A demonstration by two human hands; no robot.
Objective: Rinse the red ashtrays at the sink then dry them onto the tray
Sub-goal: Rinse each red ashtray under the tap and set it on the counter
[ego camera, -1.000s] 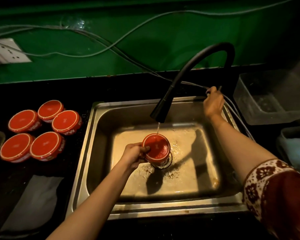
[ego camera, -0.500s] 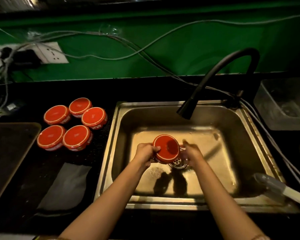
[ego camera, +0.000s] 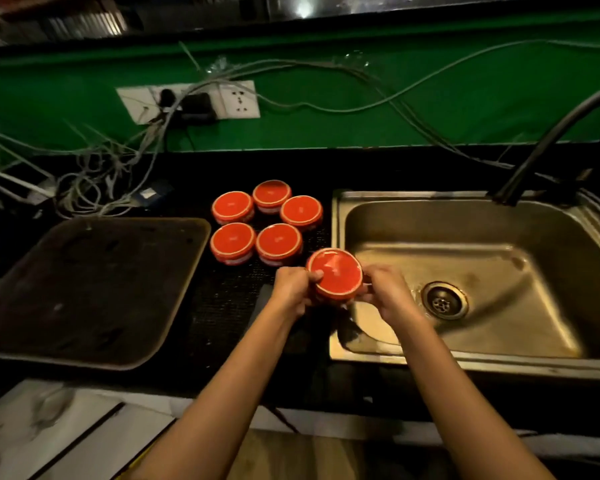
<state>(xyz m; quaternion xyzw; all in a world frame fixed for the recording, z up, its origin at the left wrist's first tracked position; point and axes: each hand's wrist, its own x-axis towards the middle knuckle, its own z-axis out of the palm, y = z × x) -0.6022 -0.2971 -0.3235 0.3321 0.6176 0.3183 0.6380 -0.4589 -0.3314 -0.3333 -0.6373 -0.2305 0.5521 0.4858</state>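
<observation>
Red ashtray (ego camera: 335, 276) between left hand (ego camera: 292, 292) and right hand (ego camera: 386, 293) — over sink (ego camera: 465, 218) edge

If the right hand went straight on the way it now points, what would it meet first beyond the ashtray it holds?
Past the held ashtray, probably the rightmost ashtray of the five on the counter, up-left of the right hand; its height above them is unclear.

Single view: wide-angle camera worn on head. Faces forward and steeply down over desk (ego camera: 291, 168), close in. Tray (ego camera: 101, 289) at left, sink (ego camera: 430, 220) at right, green wall (ego camera: 326, 133) across top. Lens bows frame edges.
</observation>
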